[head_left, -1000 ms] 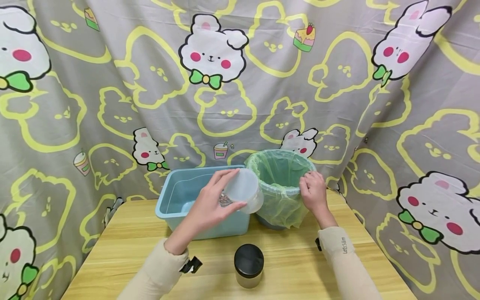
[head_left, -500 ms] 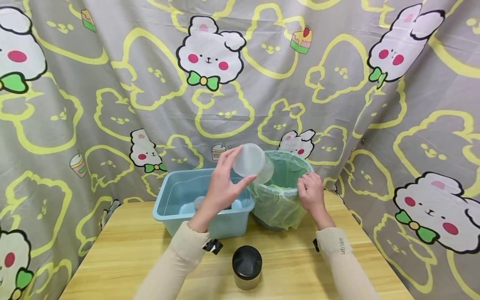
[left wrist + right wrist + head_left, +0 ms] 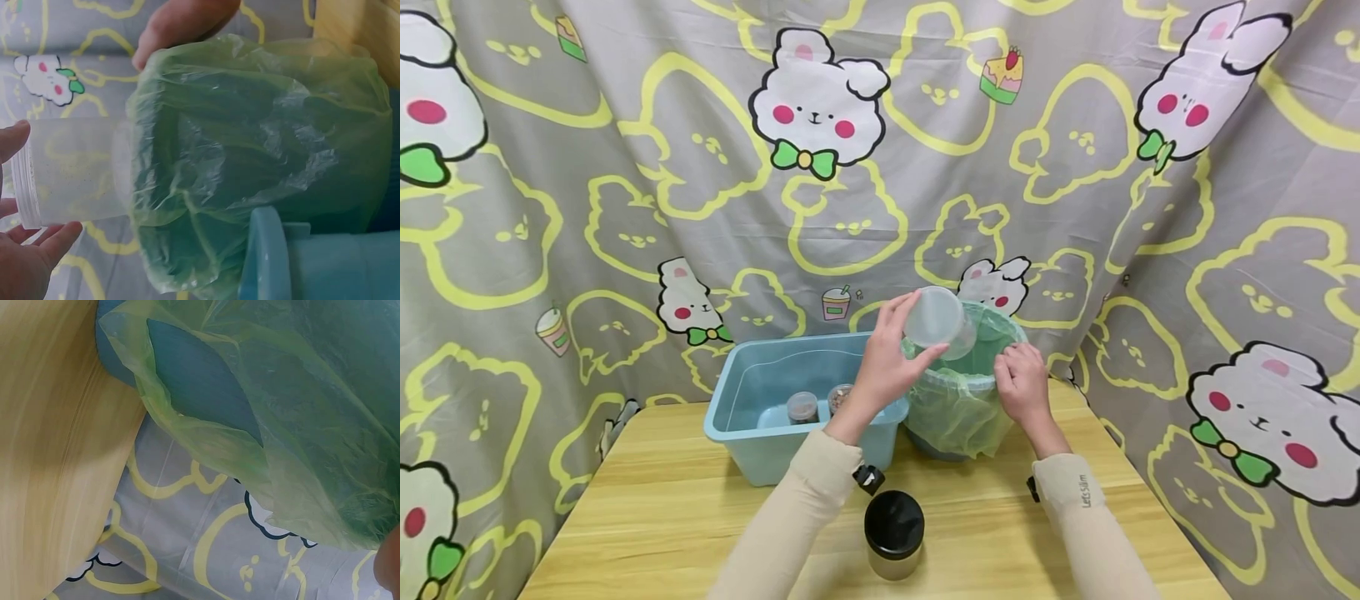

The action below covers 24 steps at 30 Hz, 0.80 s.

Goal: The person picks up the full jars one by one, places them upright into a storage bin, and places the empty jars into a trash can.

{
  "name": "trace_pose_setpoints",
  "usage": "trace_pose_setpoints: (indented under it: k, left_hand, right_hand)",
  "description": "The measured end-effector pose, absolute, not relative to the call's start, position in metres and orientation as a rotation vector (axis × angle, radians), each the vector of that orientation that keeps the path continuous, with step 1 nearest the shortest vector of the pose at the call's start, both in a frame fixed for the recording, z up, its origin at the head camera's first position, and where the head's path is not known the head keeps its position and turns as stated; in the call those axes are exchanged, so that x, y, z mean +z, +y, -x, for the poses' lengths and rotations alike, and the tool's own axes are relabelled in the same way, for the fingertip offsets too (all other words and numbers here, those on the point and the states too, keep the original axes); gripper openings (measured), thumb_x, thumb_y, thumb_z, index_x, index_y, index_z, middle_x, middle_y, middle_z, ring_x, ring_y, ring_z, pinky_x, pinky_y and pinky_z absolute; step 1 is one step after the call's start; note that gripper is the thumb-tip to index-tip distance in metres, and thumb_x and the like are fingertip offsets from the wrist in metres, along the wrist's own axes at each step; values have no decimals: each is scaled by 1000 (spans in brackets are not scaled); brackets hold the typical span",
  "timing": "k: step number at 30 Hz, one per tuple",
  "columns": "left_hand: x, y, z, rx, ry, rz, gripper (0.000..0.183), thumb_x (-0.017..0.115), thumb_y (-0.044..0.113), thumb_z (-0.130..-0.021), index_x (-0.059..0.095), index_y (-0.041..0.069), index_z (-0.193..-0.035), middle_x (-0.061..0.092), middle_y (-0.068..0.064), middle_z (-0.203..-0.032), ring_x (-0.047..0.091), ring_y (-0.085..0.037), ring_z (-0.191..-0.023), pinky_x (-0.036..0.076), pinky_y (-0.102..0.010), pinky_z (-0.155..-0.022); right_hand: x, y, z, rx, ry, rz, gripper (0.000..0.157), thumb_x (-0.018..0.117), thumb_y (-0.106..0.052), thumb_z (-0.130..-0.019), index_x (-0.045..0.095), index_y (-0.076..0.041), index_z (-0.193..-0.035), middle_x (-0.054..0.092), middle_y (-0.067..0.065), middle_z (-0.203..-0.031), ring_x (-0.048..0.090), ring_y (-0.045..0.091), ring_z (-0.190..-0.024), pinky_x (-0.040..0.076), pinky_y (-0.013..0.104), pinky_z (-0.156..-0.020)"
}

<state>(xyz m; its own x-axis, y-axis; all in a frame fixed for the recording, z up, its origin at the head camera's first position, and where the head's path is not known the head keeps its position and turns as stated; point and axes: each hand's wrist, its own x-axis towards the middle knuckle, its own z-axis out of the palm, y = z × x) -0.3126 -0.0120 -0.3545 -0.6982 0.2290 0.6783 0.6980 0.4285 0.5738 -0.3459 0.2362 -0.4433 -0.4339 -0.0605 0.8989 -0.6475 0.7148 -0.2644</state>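
Observation:
My left hand (image 3: 883, 362) holds a clear plastic jar (image 3: 934, 318) tilted over the mouth of a trash bin (image 3: 958, 421) lined with a thin green bag. In the left wrist view, thumb and fingers pinch the ridged end of the jar (image 3: 81, 172); its other end reaches the bag-covered rim. A few specks cling inside the jar. My right hand (image 3: 1022, 383) grips the bin's right rim over the bag. Only a fingertip of that hand (image 3: 389, 565) shows in the right wrist view, beside the liner (image 3: 312, 456).
Left of the bin stands a light blue plastic tub (image 3: 812, 454) with two small lidded jars (image 3: 802, 407) inside. Nearer on the wooden table (image 3: 647, 500) is a jar with a black lid (image 3: 894, 527). A patterned curtain (image 3: 700, 208) hangs behind.
My left hand has moved the clear jar up and to the right, from above the tub's edge to over the bin. The right hand keeps its grip on the rim.

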Motion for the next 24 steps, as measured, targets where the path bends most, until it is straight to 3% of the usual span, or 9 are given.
trace_pose_setpoints:
  k: [17, 24]
  left_hand:
    - [-373, 0, 333, -1180, -2325, 712, 74, 81, 35, -91, 49, 14, -155, 46, -12, -156, 58, -36, -132, 55, -52, -102]
    - [-385, 2, 341, -1164, -2337, 775, 58, 74, 32, -97, 56, 11, -148, 44, -12, -160, 61, -33, -128, 57, -45, -101]
  right_hand:
    - [-443, 236, 348, 728, -1907, -556, 41, 47, -5, -93, 39, -8, -52, 35, 7, -55, 55, 39, -72, 45, 59, -87]
    - [-443, 237, 347, 728, -1909, -549, 41, 47, -6, -93, 39, -8, -53, 35, 7, -56, 55, 40, -73, 45, 59, -87]
